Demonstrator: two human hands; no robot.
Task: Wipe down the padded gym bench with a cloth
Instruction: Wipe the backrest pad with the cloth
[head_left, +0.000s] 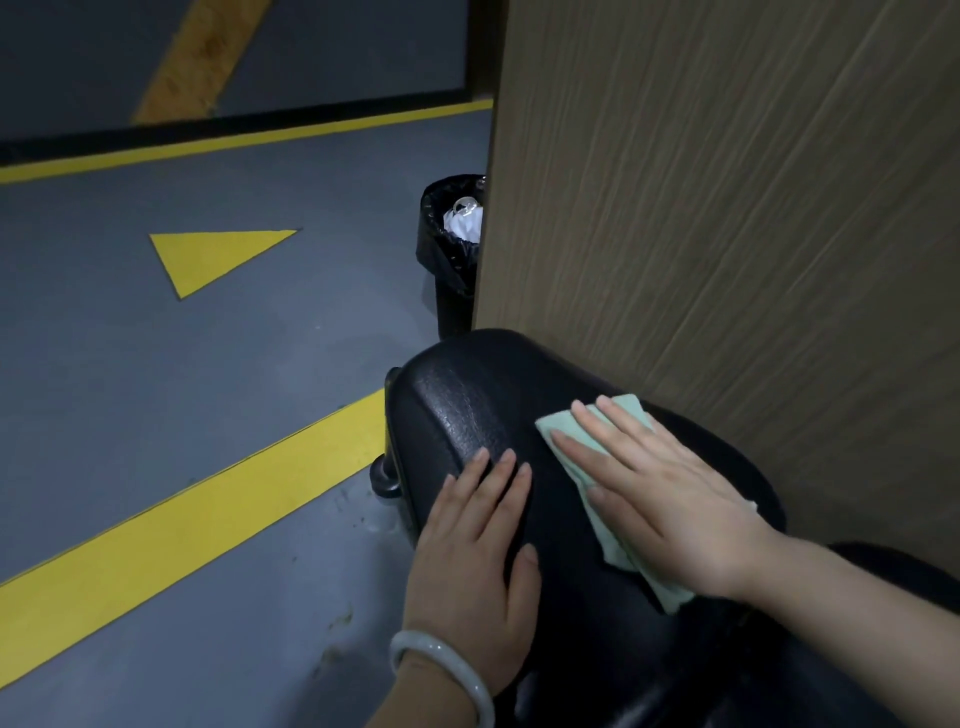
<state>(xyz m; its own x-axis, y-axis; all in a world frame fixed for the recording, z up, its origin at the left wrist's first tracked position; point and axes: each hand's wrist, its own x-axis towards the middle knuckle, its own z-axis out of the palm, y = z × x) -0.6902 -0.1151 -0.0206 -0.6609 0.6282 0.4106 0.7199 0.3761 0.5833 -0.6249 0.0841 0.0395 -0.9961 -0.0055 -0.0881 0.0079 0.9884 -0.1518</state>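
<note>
Bench pad (467, 395): firm, slick vinyl. Cloth (602, 525): thin, limp; your right hand (670, 514) presses it flat, fingers spread. Left hand (478, 561) lies flat, bracing the pad's left edge.

The table (457, 405) is a padded gym bench in black, cracked, leather-like vinyl with a rounded end, set just beside a wood-grain panel. A pale green cloth (613, 540), folded flat, lies on its top near the panel side, running lengthwise and largely covered by a flat hand.
</note>
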